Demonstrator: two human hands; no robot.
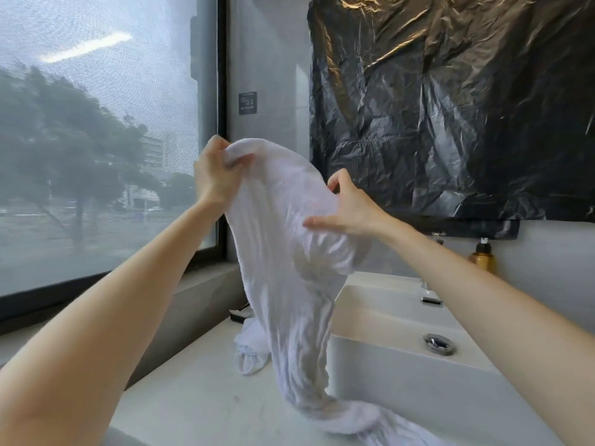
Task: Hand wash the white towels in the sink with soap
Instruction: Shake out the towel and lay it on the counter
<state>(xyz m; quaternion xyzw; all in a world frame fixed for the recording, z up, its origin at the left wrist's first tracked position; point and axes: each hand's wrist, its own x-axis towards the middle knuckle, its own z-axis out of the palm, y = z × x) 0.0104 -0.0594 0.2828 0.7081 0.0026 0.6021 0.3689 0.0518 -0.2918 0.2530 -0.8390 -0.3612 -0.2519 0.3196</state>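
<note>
White crumpled terry towel point(289, 252) mid-frame: left hand point(219, 175) grips its top, right hand point(351, 210) pinches its side; tail on white rectangular sink point(402, 378) rim.

small dark wall sign point(247, 103), lettering too blurred to read

Towel point(289, 252): white terry cloth, rough nap, wrinkled. Sink point(402, 317): smooth glossy white ceramic. Drain point(438, 343): shiny metal. Wall sheet point(450, 107): crinkled glossy black plastic. Counter point(193, 397): matt stone look.
</note>
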